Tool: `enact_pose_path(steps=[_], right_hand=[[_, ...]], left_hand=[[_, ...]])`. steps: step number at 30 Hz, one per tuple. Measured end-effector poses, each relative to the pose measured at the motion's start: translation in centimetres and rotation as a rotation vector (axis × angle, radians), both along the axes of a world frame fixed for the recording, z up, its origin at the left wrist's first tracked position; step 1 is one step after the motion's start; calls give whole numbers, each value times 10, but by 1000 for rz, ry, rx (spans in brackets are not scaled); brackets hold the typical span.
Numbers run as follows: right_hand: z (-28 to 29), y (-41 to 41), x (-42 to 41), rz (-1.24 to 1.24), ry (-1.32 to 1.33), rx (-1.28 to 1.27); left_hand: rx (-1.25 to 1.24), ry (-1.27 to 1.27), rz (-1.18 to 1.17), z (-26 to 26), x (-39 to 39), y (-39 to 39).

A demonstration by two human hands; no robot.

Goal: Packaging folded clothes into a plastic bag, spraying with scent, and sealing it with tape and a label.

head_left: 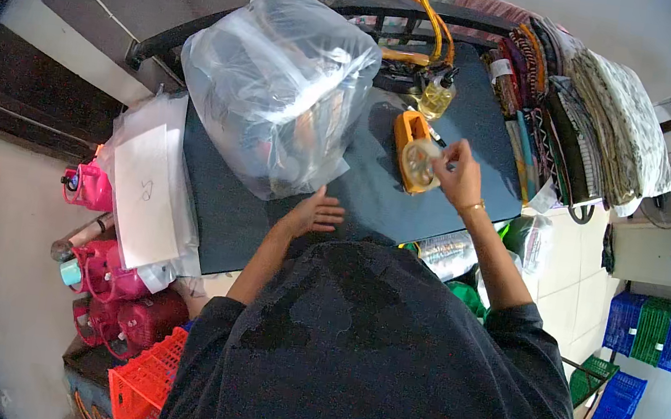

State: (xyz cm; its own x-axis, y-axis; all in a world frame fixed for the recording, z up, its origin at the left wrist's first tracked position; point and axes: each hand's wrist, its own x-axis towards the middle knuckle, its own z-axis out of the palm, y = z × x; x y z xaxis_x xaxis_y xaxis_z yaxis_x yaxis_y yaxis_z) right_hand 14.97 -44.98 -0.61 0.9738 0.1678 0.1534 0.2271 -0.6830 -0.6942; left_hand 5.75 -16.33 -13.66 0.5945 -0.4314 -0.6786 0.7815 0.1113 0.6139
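Note:
On the dark tabletop (368, 204) stands a large filled clear plastic bag (277, 94). My left hand (316, 212) is just below the bag's near edge, fingers apart, holding nothing. To the right, my right hand (459, 174) is at the edge of a roll of clear tape (420, 162) in an orange tape dispenser (411, 127). Its thumb and fingertips are drawn together; whether they pinch the tape's end is not plain. A pump bottle of yellow liquid (437, 98) stands behind the dispenser, and a marker (438, 137) lies beside it.
Folded patterned textiles (576, 120) are stacked along the right side. Flat plastic bags with a white sheet (147, 191) lie at the left edge. Pink gas cylinders (117, 276) and a red plastic crate (144, 381) stand at lower left. A black metal rail (169, 48) runs behind the table.

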Motion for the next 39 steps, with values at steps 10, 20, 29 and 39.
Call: enact_pose_path(steps=[10, 20, 29, 39], right_hand=[[-69, 7, 66, -241, -70, -117], [-90, 21, 78, -295, 30, -62], [-123, 18, 37, -807, 155, 289], [-114, 42, -9, -946, 210, 745]], left_hand=[[25, -17, 431, -57, -56, 28], [22, -7, 386, -62, -56, 34], [128, -41, 365, -46, -49, 25], [710, -1191, -621, -26, 65, -122]])
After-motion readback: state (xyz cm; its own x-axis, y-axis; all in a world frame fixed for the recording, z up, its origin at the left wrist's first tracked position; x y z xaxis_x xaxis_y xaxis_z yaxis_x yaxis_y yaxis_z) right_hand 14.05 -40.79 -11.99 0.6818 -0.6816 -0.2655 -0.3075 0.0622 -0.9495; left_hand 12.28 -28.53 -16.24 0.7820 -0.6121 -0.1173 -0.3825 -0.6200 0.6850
